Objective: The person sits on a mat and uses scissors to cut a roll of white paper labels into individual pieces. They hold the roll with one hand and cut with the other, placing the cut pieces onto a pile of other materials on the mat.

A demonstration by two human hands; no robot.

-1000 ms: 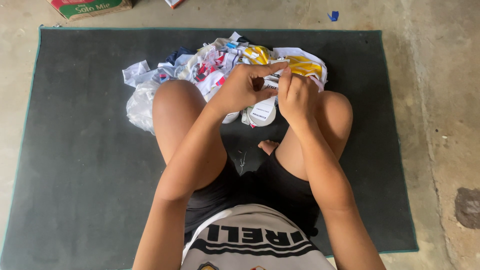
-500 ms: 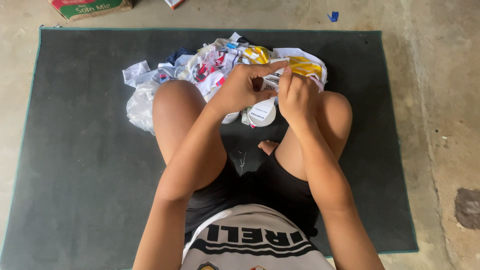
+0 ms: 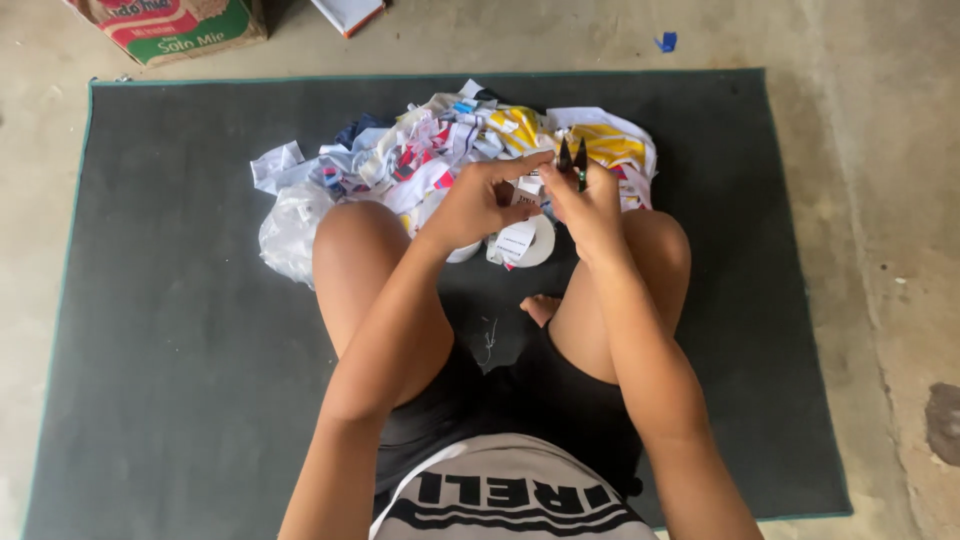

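Item: small thread snips (image 3: pixel 572 158), dark, two pointed blades standing upward and slightly parted, tips just above the knuckles. Held over the near edge of a heap of printed fabric scraps (image 3: pixel 450 150), between the person's raised knees.

Right hand (image 3: pixel 590 205): closed around the snips, fingers curled, back of hand toward the camera, forearm running down to the lower right.

Left hand (image 3: pixel 480 200): fingers pinched shut on a small white label piece (image 3: pixel 527 186), forefinger extended toward the blades; touching or just beside the right hand.

Below the hands: white tape roll (image 3: pixel 530 240), lying on the mat, partly hidden.

Surroundings: dark grey floor mat (image 3: pixel 180 300) on concrete; crumpled clear plastic bag (image 3: pixel 290 230) beside the left knee; cardboard box (image 3: pixel 170 25) at the mat's far left corner.
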